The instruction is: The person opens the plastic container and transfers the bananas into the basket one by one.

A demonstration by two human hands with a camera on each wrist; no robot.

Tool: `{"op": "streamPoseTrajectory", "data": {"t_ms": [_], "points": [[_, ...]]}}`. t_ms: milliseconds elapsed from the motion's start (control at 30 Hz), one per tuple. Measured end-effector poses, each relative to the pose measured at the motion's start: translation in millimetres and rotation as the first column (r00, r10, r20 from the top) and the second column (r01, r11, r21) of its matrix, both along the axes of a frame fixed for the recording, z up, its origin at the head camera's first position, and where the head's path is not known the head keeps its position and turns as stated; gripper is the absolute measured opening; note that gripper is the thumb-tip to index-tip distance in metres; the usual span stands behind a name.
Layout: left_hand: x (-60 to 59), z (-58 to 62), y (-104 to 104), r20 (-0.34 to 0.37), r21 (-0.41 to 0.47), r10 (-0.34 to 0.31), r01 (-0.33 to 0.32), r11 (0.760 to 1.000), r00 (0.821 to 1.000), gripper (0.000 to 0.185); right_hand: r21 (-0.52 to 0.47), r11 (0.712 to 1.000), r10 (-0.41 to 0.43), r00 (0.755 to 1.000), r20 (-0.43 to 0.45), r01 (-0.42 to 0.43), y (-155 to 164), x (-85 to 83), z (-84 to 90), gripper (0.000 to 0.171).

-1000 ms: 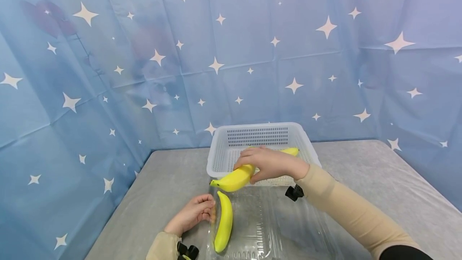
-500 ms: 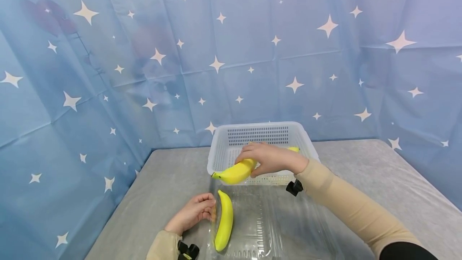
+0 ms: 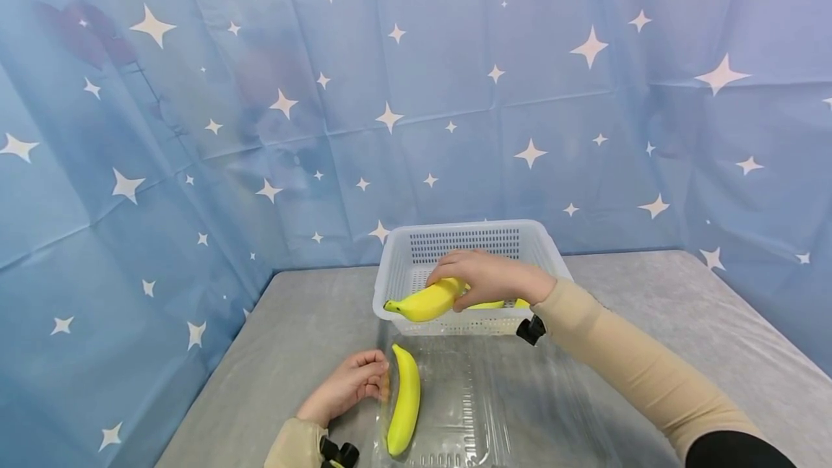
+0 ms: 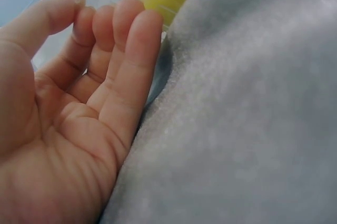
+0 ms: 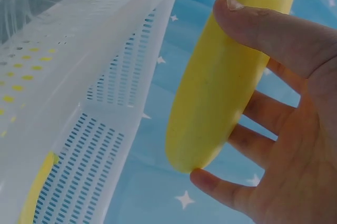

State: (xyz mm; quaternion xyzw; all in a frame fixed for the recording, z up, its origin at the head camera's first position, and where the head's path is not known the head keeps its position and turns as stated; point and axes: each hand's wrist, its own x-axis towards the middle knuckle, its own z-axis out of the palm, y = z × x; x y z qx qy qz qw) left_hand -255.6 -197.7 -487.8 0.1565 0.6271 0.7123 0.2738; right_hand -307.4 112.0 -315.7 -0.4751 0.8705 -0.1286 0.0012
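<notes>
My right hand [image 3: 487, 276] grips a yellow banana [image 3: 422, 302] over the front of a white perforated basket [image 3: 380, 287]. In the right wrist view, the thumb lies across this banana [image 5: 221, 82] and the fingers reach behind it. My left hand [image 3: 351, 381] is at the left edge of a clear plastic container [image 3: 448, 410], thumb and index finger pinching its rim. Another banana [image 3: 404, 403] lies lengthwise along the container's left side, just beside that hand. More yellow banana [image 3: 487, 305] shows low inside the basket, partly hidden by my right hand.
The basket stands directly behind the clear container on a grey cloth-covered table [image 3: 312, 309]. A blue star-patterned curtain [image 3: 422, 92] hangs behind and to the sides. Small black devices [image 3: 531, 331] are worn at both wrists.
My right hand has lifted its banana up and back, from above the container to the basket's front rim. A yellow end right of that hand has dropped lower in the basket. The left hand stays put.
</notes>
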Motion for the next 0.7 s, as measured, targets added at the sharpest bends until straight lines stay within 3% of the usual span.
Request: {"op": "streamPoseTrajectory", "data": {"t_ms": [700], "points": [[-0.2, 3.3, -0.8, 0.007, -0.011, -0.007, 0.007, 1.000, 1.000, 0.019, 0.016, 1.000, -0.016, 1.000, 0.022, 0.015, -5.9, -15.3, -8.8, 0.050]]}}
